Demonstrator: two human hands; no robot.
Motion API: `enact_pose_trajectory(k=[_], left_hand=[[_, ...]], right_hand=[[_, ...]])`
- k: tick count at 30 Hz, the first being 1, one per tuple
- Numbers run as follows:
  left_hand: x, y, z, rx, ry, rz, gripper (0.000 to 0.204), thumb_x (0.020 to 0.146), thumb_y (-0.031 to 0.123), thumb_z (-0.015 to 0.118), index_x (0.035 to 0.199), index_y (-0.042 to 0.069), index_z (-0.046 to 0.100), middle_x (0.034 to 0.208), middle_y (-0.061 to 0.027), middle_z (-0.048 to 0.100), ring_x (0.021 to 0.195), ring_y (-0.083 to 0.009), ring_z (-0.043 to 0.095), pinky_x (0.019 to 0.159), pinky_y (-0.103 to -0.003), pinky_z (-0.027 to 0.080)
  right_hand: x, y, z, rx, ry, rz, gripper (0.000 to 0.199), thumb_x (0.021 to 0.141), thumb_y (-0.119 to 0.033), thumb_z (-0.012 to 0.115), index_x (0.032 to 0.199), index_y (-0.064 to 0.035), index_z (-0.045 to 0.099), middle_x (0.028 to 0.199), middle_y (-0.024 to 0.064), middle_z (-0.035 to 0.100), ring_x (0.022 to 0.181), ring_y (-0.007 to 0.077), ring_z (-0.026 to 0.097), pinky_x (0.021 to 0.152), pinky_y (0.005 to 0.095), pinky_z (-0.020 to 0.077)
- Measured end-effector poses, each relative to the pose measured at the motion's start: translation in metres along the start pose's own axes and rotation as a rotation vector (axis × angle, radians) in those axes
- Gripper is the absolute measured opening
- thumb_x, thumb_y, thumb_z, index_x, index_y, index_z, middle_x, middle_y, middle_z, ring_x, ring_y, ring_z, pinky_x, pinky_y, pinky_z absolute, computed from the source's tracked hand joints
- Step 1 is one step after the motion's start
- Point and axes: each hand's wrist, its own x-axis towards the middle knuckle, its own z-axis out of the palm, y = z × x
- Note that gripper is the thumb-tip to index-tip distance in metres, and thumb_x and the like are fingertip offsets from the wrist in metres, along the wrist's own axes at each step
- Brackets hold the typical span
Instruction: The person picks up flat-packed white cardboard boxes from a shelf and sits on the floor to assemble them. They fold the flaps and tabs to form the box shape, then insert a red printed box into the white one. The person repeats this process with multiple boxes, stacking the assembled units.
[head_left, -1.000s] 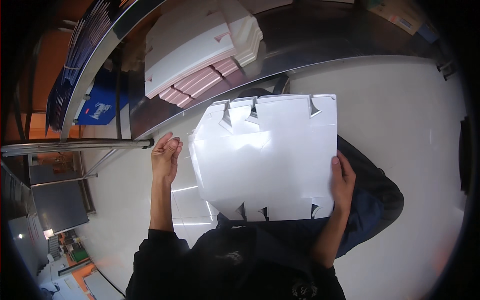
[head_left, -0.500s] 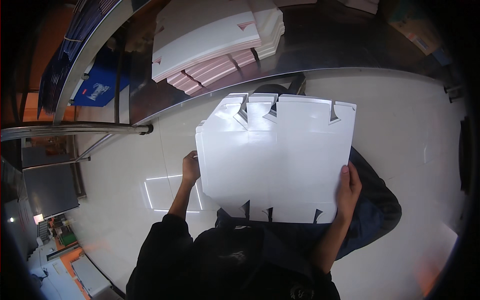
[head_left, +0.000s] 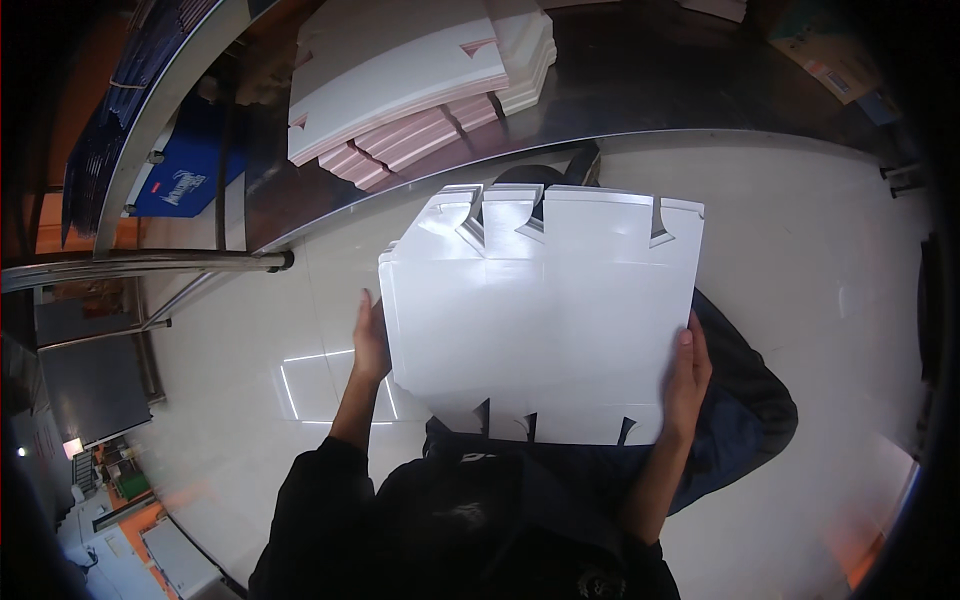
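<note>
A stack of white flat box blanks (head_left: 560, 310), with notches along its far and near edges, rests over my lap. My right hand (head_left: 688, 380) grips its right edge, the thumb on the top sheet and the fingers along the side. At the left edge, my left hand (head_left: 371, 338) lies against the sheets with its fingers stretched out, pointing away from me. Part of that hand is hidden by the stack. The sheets at the left side look slightly uneven.
Ahead stands a metal table (head_left: 640, 90) bearing pink-edged and white stacks of blanks (head_left: 400, 70). A cardboard box (head_left: 825, 60) sits at its far right. To the left are a metal rack rail (head_left: 150, 263), a blue panel (head_left: 190, 170) and tied dark blue sheets (head_left: 125, 100).
My left hand has gone from curled fingers at the stack's left edge to straightened fingers lying along it. My right hand keeps its grip. The whole view has shifted slightly.
</note>
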Motion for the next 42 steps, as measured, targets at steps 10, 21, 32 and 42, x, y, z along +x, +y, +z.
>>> enact_pose_trajectory(k=[10,21,32,42], left_hand=[[-0.004,0.007,0.048,0.617,0.222,0.352,0.058,0.092,0.024,0.055,0.138,-0.003,0.033,0.121,-0.0168,0.054,0.109,-0.0235,0.054,0.095,-0.034,0.042],[-0.048,0.024,0.080,0.809,0.233,0.378,0.053,0.094,0.016,0.049,0.139,-0.007,0.033,0.126,-0.0225,0.052,0.116,-0.0277,0.051,0.099,-0.037,0.039],[-0.055,0.021,0.079,0.731,0.325,0.472,0.053,0.089,0.011,0.053,0.135,-0.009,0.038,0.128,-0.0248,0.052,0.115,-0.0297,0.055,0.098,-0.041,0.041],[-0.050,0.028,0.093,0.678,0.390,0.448,0.045,0.089,0.008,0.053,0.129,-0.008,0.043,0.105,-0.0154,0.061,0.094,-0.0187,0.059,0.086,-0.032,0.045]], right_hand=[[-0.003,-0.021,0.011,-0.030,-0.158,0.023,0.044,0.093,-0.008,0.050,0.134,0.0035,0.041,0.121,0.0099,0.054,0.110,0.0148,0.049,0.097,0.0292,0.0375],[-0.033,-0.042,0.009,-0.155,-0.044,0.090,0.049,0.093,-0.017,0.056,0.134,0.0065,0.043,0.120,0.0158,0.059,0.108,0.0179,0.054,0.097,0.0289,0.0377],[-0.040,-0.027,0.008,-0.154,0.053,-0.062,0.045,0.090,-0.010,0.059,0.130,0.0077,0.047,0.116,0.0157,0.059,0.103,0.0177,0.054,0.092,0.0289,0.0403],[-0.039,-0.013,0.004,-0.109,0.030,-0.177,0.045,0.089,-0.002,0.057,0.130,0.0092,0.042,0.126,0.0197,0.054,0.117,0.0248,0.050,0.102,0.0338,0.0352]])
